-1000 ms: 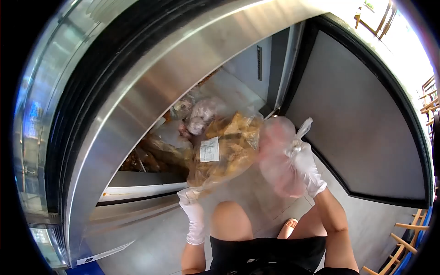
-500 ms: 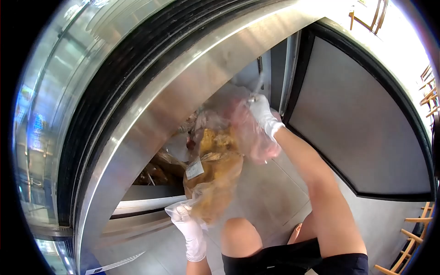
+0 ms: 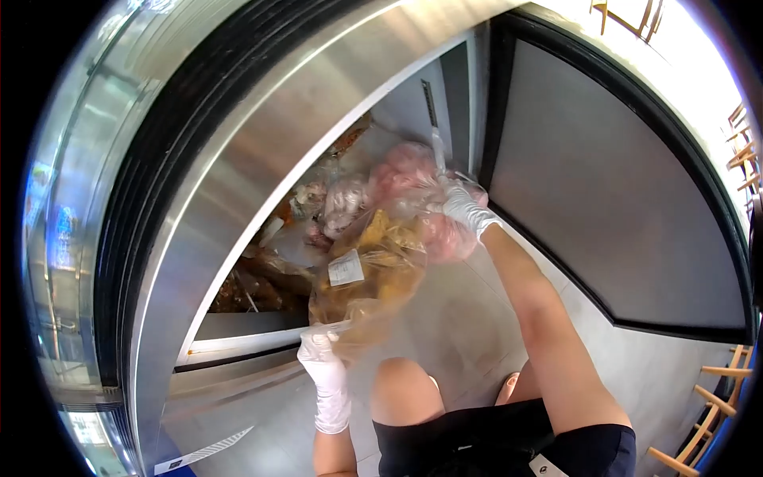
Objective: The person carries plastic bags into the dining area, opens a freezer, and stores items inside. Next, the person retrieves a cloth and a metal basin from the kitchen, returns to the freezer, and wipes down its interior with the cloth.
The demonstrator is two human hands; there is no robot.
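Golden-yellow chunks fill the clear plastic bag (image 3: pixel 389 274) at the centre of the frame, its white label (image 3: pixel 346 269) facing me. My gloved left hand (image 3: pixel 324 366), lower left of centre, is closed on the bag's gathered lower end, beside the cabinet's sill (image 3: pixel 258 343). My right hand (image 3: pixel 467 211), above and right of centre, is closed around plastic below the upright twist of the pink bag (image 3: pixel 405 171), which lies up against the yellow one at the cabinet opening.

Both bags look fairly heavy and lumpy, with loose, slippery film around firmer pieces. The pink bag's twist offers a good hold; the yellow one would sag from a single end, so I judge a palm under its middle safer. Thin plastic could tear if dragged over the sill. Small pale bags (image 3: pixel 344 205) sit just left of the pink one.
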